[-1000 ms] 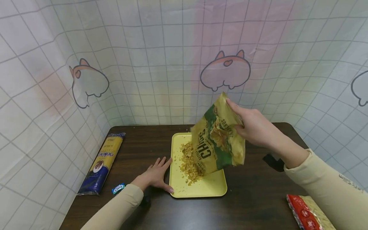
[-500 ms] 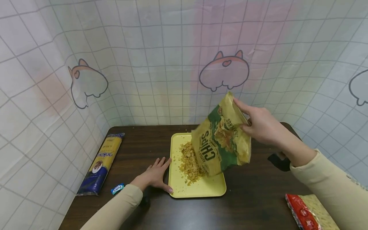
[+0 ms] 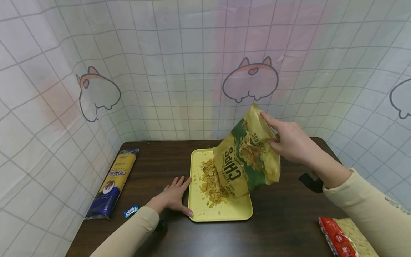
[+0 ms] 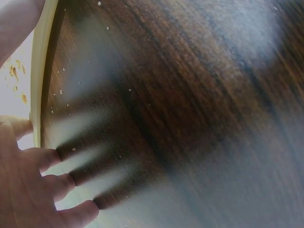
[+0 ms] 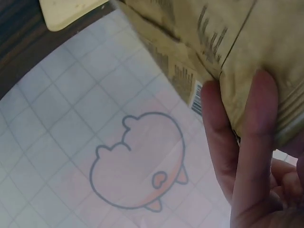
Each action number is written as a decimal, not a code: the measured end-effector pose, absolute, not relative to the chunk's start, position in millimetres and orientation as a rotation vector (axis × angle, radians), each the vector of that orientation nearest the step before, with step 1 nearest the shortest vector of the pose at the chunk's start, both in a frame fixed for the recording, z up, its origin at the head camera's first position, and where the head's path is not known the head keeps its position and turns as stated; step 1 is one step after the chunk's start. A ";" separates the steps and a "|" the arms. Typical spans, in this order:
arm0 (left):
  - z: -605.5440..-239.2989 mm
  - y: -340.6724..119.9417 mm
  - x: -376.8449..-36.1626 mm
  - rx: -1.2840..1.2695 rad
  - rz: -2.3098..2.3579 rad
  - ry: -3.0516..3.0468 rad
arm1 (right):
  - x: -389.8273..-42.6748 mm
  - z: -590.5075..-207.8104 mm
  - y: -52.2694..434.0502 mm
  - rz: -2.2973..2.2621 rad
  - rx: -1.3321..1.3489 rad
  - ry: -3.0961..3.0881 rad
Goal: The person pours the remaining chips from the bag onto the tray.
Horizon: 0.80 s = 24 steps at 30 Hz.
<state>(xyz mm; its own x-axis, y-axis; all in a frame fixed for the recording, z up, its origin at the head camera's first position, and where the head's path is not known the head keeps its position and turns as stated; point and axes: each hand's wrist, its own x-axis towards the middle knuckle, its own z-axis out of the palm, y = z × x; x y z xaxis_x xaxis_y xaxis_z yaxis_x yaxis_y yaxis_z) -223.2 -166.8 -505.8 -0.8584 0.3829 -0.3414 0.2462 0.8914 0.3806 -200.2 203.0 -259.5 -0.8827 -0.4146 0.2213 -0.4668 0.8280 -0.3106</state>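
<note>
The right hand (image 3: 290,142) is gripping the upturned chips bag (image 3: 247,160) over the yellow tray (image 3: 224,212), best kept centred above the chip pile (image 3: 210,184), while the left hand (image 3: 173,196) is resting flat, fingers spread, steadying the tray's edge; the bag's mouth is hidden.

The chip bag (image 3: 247,160) is mustard yellow with a green band and dark lettering. The tray (image 3: 224,210) is pale yellow, the crumbs (image 3: 210,184) golden. The bench (image 3: 160,160) is dark brown woodgrain. The pasta packet (image 3: 112,184) at left is yellow and navy; the near-right packet (image 3: 337,237) is red.
</note>
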 end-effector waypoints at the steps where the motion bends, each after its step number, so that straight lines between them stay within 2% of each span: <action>1: -505.7 -166.7 -223.2 0.459 0.455 2.642 | -199.6 -259.9 202.0 0.540 0.699 -2.862; 24: -506.1 -164.2 -222.4 0.458 0.443 2.638 | -209.6 -255.1 178.4 0.535 0.695 -2.919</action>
<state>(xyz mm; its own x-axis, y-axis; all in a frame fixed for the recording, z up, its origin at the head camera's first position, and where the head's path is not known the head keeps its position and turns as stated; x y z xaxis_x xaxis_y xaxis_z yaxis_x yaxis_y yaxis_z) -222.4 -164.2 -506.1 -0.8554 0.3812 -0.3507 0.2457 0.8947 0.3731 -209.6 178.4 -255.1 -0.8918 -0.4196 0.1690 -0.4523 0.8347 -0.3141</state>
